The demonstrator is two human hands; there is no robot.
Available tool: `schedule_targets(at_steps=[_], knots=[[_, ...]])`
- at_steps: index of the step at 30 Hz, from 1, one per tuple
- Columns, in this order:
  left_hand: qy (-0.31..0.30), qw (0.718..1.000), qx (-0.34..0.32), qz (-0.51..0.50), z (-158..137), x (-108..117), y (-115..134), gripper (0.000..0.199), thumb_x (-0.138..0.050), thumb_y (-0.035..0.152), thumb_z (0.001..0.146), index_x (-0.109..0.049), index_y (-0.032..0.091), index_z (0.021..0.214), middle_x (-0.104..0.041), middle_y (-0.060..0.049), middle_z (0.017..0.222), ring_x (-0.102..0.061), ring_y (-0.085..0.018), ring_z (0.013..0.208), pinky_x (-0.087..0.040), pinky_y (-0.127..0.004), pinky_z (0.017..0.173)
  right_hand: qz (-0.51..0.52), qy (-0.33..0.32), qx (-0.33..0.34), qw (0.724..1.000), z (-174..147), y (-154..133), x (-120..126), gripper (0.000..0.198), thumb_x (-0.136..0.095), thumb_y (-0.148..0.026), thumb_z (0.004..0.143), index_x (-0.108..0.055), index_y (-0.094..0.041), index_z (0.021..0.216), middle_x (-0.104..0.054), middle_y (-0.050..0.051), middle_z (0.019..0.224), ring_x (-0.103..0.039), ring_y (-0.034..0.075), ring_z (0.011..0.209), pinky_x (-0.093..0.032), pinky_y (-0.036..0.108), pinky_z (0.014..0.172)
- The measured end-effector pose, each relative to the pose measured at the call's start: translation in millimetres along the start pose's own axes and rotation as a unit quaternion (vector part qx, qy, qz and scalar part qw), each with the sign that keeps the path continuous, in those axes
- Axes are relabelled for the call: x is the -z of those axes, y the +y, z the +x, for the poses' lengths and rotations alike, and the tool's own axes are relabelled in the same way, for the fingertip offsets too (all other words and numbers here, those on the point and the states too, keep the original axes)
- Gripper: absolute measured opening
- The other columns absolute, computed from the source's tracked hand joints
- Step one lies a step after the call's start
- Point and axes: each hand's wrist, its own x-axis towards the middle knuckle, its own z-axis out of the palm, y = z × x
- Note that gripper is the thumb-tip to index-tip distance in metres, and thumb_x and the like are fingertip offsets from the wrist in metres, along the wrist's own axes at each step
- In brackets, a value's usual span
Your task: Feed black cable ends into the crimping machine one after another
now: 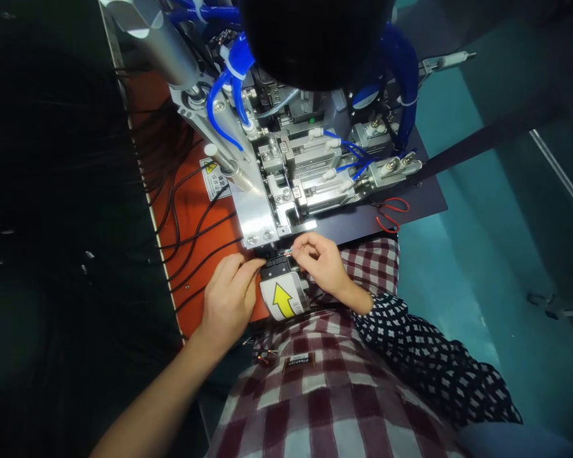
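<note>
My left hand (229, 294) is closed, thumb and forefinger pinched at the left edge of a small black block (275, 267). What lies between those fingertips is too small to make out. From the other side my right hand (322, 264) pinches the end of some thin wires (288, 252), pale with bits of colour, just above the block. Below the block is a white cover (271, 294) with a yellow arrow (282, 300). A bare metal plate (253, 216) of the machine stands right behind both hands.
Several black cables (195, 238) trail over an orange tabletop (165, 127) on the left. Pneumatic cylinders (319, 191) with blue hoses (405, 83) fill the machine. Red-handled scissors (394, 207) lie on the dark base plate (424, 191) at right. A black round shape blocks the top middle.
</note>
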Motion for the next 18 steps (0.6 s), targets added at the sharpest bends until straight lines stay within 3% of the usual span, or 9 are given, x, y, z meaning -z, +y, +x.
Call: schedule_targets(at_steps=[6, 12, 18], knots=[[0.004, 1.0, -0.007, 0.002, 0.1, -1.1, -0.3, 0.021, -0.052, 0.003, 0.086, -0.066, 0.011, 0.098, -0.056, -0.008, 0.085, -0.055, -0.019, 0.081, -0.049, -0.03, 0.073, 0.098, -0.008, -0.094, 0.991, -0.4, -2.4, 0.3, 0.011, -0.06, -0.027, 0.082, -0.061, -0.017, 0.077, -0.052, -0.006, 0.051, -0.046, 0.009, 0.046, -0.039, 0.024, 0.052], [0.008, 0.999, -0.016, 0.046, -2.2, -3.3, 0.5, 0.022, -0.051, 0.003, 0.086, -0.064, 0.013, 0.102, -0.059, -0.011, 0.094, -0.058, -0.021, 0.089, -0.051, -0.032, 0.077, 0.019, 0.017, -0.06, 0.998, 0.5, -1.8, -1.8, 0.021, -0.068, -0.037, 0.079, -0.06, -0.017, 0.077, -0.056, -0.004, 0.059, -0.048, 0.009, 0.048, -0.039, 0.024, 0.049], [-0.023, 0.995, -0.062, 0.08, 0.7, 0.3, 0.2, 0.024, -0.047, 0.003, 0.087, -0.061, 0.012, 0.105, -0.061, -0.01, 0.088, -0.058, -0.023, 0.086, -0.05, -0.034, 0.074, -0.033, 0.019, -0.034, 0.999, -2.6, 2.9, -6.1, 0.023, -0.058, -0.04, 0.087, -0.055, -0.019, 0.079, -0.052, -0.006, 0.051, -0.05, 0.01, 0.047, -0.038, 0.023, 0.049]])
